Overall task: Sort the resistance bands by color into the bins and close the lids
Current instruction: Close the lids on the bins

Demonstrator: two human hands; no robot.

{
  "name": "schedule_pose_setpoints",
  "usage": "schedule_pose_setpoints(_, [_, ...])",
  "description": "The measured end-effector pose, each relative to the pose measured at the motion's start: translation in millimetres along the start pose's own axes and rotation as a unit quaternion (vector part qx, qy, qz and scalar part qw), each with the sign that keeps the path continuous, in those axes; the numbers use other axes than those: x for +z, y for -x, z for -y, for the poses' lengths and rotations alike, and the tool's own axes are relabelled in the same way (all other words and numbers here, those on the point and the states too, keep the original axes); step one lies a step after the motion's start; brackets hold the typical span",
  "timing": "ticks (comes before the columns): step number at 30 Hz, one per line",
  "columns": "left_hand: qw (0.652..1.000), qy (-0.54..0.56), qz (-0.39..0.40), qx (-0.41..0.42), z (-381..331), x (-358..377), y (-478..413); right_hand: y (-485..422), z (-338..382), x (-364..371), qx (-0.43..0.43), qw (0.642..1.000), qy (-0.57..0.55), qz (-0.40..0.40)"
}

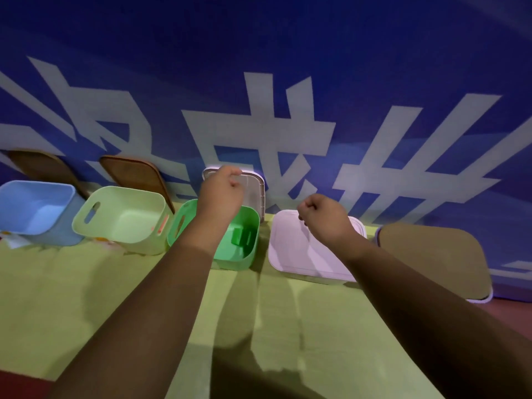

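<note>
While three bins stand open along the far edge of the table (144, 298), the head view shows the left hand (223, 187) stretched over the green bin (230, 264) to the white lid (254, 191), which is propped against the blue banner (288, 38) behind it. Its fingers are curled at the lid's upper rim and seem to pinch it. The right hand (319, 216) is balled into a fist with nothing visible in it, over the far edge of the pink lid (296, 249), which already sits on its bin.

Inside the green bin lies a darker green piece (239, 236), probably a folded band. Toward the far-left corner stand the blue bin (34, 208) and the pale green bin (123, 220), each with a brown lid (135, 174) leaning behind it. At far right a tan lid (431, 254) covers another bin.

The white lid looks like thin, stiff, light plastic, likely a little slick. It is best held by its rim at two opposite edges, laid flat and pressed down at the corners.
</note>
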State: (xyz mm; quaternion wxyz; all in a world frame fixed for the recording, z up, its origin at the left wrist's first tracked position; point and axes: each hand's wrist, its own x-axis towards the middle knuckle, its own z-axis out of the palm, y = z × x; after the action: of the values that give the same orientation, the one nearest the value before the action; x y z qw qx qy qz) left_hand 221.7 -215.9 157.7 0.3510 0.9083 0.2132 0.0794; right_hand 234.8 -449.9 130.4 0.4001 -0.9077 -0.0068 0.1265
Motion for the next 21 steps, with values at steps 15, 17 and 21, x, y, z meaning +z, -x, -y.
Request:
schedule_pose_setpoints(15, [0.992,-0.011,0.112,-0.058,18.7,1.2,-16.2,37.7,27.1,5.6,0.048,0.995,-0.089,0.003])
schedule_pose_setpoints(17, [0.993,0.011,0.099,-0.068,18.4,1.5,-12.7,38.4,23.2,3.2,0.043,0.995,-0.092,0.015])
schedule_pose_setpoints(21, [0.992,0.058,0.038,-0.102,-0.3,-7.8,0.6,33.6,11.3,-6.7,0.054,0.988,-0.135,0.049])
